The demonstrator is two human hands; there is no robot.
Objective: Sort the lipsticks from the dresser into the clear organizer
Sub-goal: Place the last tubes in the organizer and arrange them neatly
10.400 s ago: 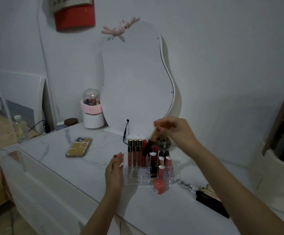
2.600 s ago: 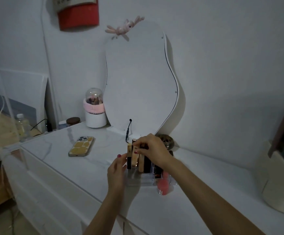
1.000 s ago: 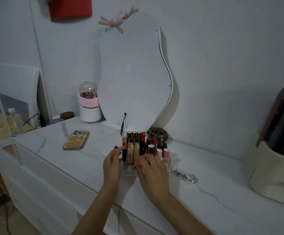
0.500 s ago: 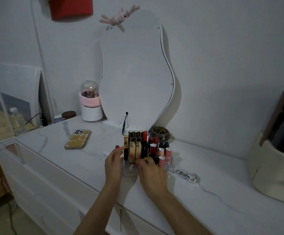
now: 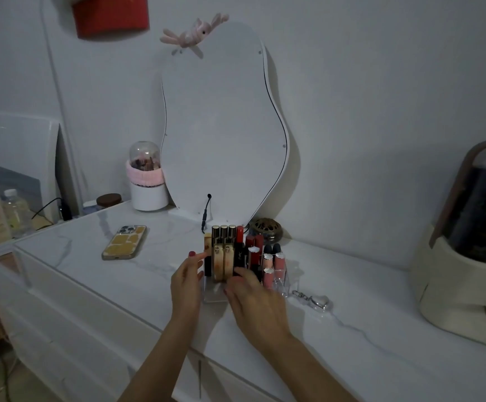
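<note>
The clear organizer point(image 5: 213, 295) stands on the white marble dresser point(image 5: 381, 343) in front of the mirror. Several lipsticks stand upright in it: gold tubes point(image 5: 223, 253) at the left, red ones point(image 5: 254, 250) in the middle, pink ones point(image 5: 278, 262) at the right. My left hand point(image 5: 185, 281) lies against the organizer's left wall, index finger touching the leftmost gold-capped tube. My right hand point(image 5: 253, 303) covers the organizer's front right, fingers curled at the base of a black lipstick point(image 5: 239, 256). What lies under its fingers is hidden.
A phone point(image 5: 124, 242) lies to the left. A brass dish point(image 5: 265, 232) and the wavy mirror point(image 5: 224, 126) stand behind the organizer, a heart keychain point(image 5: 318, 301) to its right. A cream domed case point(image 5: 468, 256) fills the far right; a pink-banded jar point(image 5: 147, 181) sits back left.
Over the last second both hands stay at the organizer with little movement. Earlier the right hand was up at the tall tubes; it has dropped to the front row.
</note>
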